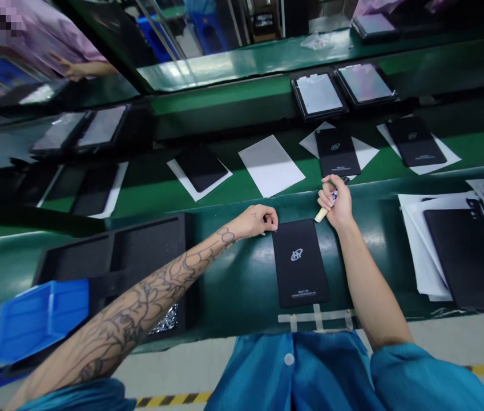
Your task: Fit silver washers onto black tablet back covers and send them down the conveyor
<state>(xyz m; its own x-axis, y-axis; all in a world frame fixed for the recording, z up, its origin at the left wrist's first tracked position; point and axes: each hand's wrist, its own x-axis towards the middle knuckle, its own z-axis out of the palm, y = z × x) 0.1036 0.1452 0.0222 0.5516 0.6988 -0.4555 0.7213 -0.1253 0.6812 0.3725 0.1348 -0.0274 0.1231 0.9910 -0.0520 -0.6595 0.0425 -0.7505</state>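
Observation:
A flat black panel (301, 279) with a silver logo and small lettering lies on the green bench in front of me. At its upper left corner is my left hand (261, 221), thumb and forefinger pinched together. Whatever is between those fingertips is too small to make out. Just beyond the upper right corner, my right hand (336, 200) is closed round a pen-like tool (321, 214) with a pale yellow lower end and a dark upper end. That yellow end points down close to the panel's corner.
Behind the bench, a green belt (220, 202) carries black panels (337, 149) on white sheets, and a bare white sheet (271, 165). A black tray (148, 245) and blue bin (40, 319) stand left. Stacked panels (468, 257) with paper lie right. Another person's hand (75, 69) shows far left.

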